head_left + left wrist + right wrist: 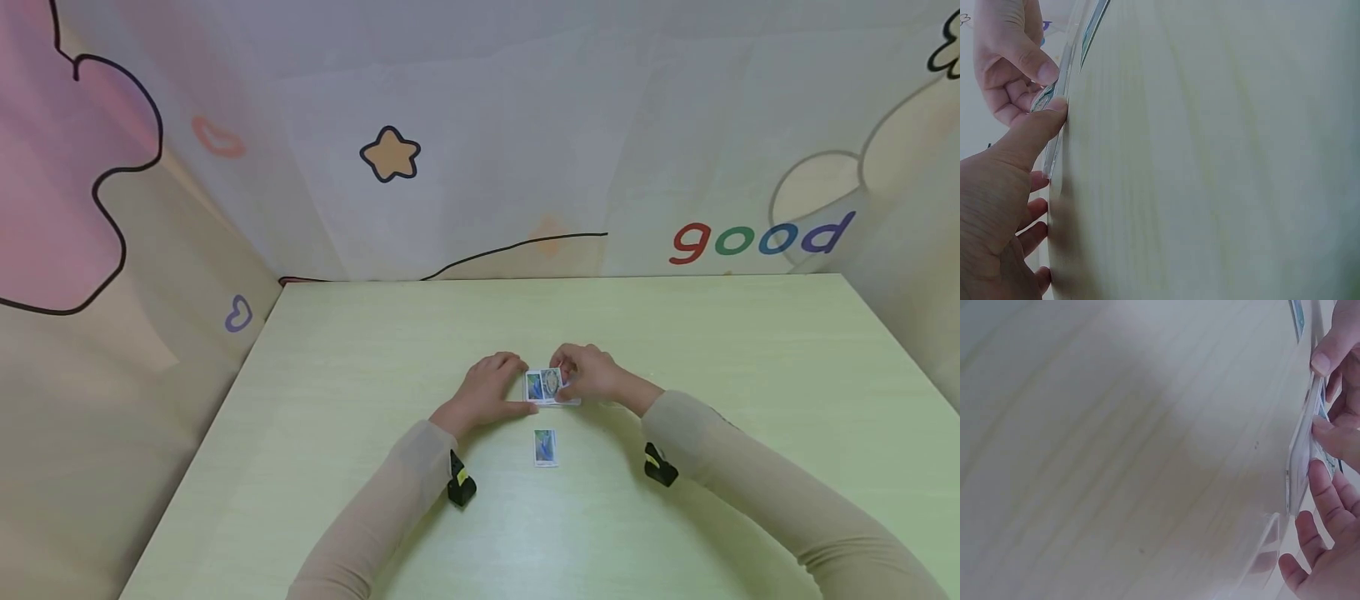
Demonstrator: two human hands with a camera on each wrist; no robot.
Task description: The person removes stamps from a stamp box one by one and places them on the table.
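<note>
A flat white-edged tray (532, 402) lies on the table, with a small blue-green picture card (534, 386) at its left end. My left hand (487, 390) holds the tray's left end, thumb at the near edge and fingers at the far edge. Over the tray, my right hand (594, 372) pinches a card with a round grey picture (551, 382) beside the blue-green one. In the right wrist view, the right thumb (1329, 432) is right at the tray's edge. A single blue-green card (545, 447) lies nearer to me.
The pale wooden table (337, 333) meets a printed cloth backdrop (510, 150) at its far edge. Cloth also hangs along both sides. A clear plastic edge (1264, 547) shows low in the right wrist view. Black wrist devices (461, 487) sit at both sleeves.
</note>
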